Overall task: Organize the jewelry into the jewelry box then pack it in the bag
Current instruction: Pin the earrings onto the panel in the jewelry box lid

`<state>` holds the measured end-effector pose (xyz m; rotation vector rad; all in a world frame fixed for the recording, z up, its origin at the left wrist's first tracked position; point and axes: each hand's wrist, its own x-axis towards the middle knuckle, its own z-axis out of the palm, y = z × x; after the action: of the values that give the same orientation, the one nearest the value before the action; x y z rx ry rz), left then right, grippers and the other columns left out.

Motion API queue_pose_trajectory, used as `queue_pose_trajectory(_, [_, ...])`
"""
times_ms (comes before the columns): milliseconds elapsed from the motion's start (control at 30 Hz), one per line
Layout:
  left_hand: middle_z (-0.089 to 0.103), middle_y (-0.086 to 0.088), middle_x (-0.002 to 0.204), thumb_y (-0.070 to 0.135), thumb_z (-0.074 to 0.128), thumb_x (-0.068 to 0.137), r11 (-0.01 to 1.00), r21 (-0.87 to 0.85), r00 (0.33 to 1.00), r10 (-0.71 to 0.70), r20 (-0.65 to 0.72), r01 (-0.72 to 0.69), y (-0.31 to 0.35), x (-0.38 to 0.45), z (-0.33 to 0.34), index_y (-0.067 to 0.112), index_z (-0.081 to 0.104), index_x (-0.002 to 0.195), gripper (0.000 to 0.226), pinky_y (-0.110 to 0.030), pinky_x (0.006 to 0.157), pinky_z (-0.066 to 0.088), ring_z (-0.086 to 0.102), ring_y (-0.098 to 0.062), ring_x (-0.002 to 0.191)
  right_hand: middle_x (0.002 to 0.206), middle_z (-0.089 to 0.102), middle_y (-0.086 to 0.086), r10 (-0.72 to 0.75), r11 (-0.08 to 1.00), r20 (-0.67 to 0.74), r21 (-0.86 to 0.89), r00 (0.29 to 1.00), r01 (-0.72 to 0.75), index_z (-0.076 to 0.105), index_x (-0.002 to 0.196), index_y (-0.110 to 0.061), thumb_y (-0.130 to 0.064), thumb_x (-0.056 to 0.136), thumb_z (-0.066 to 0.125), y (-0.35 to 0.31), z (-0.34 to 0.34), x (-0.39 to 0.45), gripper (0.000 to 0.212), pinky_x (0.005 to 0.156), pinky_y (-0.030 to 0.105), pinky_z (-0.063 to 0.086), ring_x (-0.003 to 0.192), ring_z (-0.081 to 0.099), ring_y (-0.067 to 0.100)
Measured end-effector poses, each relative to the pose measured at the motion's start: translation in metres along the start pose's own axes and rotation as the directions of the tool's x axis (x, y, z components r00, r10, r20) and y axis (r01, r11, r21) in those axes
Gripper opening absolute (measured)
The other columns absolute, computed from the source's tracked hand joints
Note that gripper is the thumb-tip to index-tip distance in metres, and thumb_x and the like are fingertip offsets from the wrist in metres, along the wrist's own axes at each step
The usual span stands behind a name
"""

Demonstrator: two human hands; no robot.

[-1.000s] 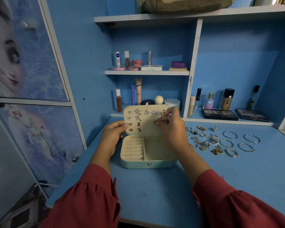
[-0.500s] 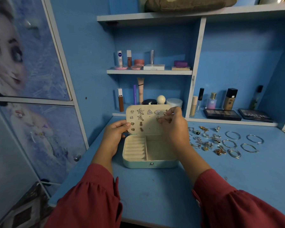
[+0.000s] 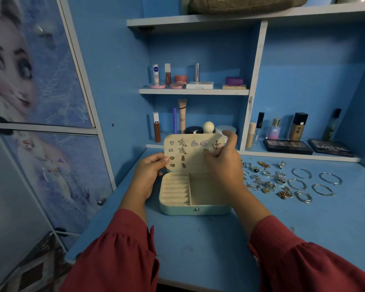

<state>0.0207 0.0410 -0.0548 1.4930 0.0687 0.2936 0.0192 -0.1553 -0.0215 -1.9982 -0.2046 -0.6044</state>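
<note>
Nearest the camera two dark red sleeves point(image 3: 118, 256) reach forward over a scuffed blue desk point(image 3: 198, 249). On it sits the jewelry box point(image 3: 195, 193), pale mint outside and cream within, its lid point(image 3: 193, 152) standing open and upright; the base has a ridged ring section on the left and one plain compartment on the right. The left hand point(image 3: 149, 175) grips the lid's left edge, thumb curled onto its face. The right hand point(image 3: 224, 165) is at the lid's right part, fingers bent and its fingertips at a small earring point(image 3: 205, 150) on the lid (whether they actually pinch it cannot be told). The lid carries about twelve earrings pinned on, among them two starfish point(image 3: 182, 145), two triangles point(image 3: 199, 142) and one butterfly point(image 3: 216, 145). To the right of the box a cluster of rings and small charms point(image 3: 266, 178) lies loose on the desk, and beside it six thin silver bangles point(image 3: 312, 183). Farther back, the low shelf holds bottles and two dark palettes, one lettered "MATTE" point(image 3: 330, 147), and a small bottle marked "SB" point(image 3: 274, 129). Above, a shelf holds a tube reading "NIVEA" point(image 3: 155, 73). A greenish bag point(image 3: 244, 4) lies on the top shelf. The left wall bears a cartoon character poster point(image 3: 19, 70).
</note>
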Motion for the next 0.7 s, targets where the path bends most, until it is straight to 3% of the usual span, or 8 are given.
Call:
queue_pose_trajectory(133, [0.075,-0.005,0.097,0.012,0.062,0.089,1.000,0.006,1.000,0.005,0.008,-0.005,0.0014,-0.0017,-0.0002,0.015,0.073,0.099,0.015,-0.030,0.073,0.043,0.065,-0.018,0.089,0.062,0.055,-0.005,0.084,0.995,0.026,0.046,0.996,-0.085,0.021,0.145,-0.026,-0.011,0.086,0.060,-0.0028,-0.0025,-0.0010,0.072,0.062,0.039,0.050,0.067,0.059,0.018])
queue_pose_trajectory(467, [0.075,-0.004,0.093,0.012,0.061,0.090,1.000,0.012,1.000,0.009,0.014,-0.010,0.0023,-0.0025,-0.0004,0.016,0.073,0.096,0.014,-0.028,0.069,0.041,0.063,-0.016,0.086,0.095,0.066,-0.003,0.271,0.927,0.068,0.252,0.960,-0.279,0.034,0.138,-0.028,-0.020,0.085,0.068,-0.0010,0.0016,0.0022,0.064,0.078,0.041,0.056,0.089,0.064,0.015])
queue_pose_trajectory(567, [0.075,-0.006,0.095,0.012,0.062,0.089,1.000,0.010,1.000,0.004,0.013,-0.005,0.0014,-0.0020,-0.0011,0.015,0.073,0.097,0.014,-0.033,0.076,0.042,0.064,-0.020,0.089,0.101,0.067,0.001,0.293,0.912,0.079,0.275,0.953,-0.303,0.036,0.138,-0.028,-0.020,0.087,0.064,-0.0026,0.0003,0.0026,0.059,0.071,0.035,0.056,0.087,0.065,0.015])
queue_pose_trajectory(700, [0.074,-0.008,0.097,0.012,0.061,0.090,1.000,0.012,1.000,0.002,0.013,-0.002,0.0020,-0.0021,-0.0008,0.012,0.072,0.100,0.016,-0.034,0.076,0.042,0.064,-0.020,0.089,0.089,0.071,0.006,0.309,0.870,0.114,0.367,0.944,-0.329,0.037,0.139,-0.024,-0.018,0.094,0.045,-0.0080,-0.0057,0.0010,0.046,0.056,0.026,0.050,0.071,0.062,0.014])
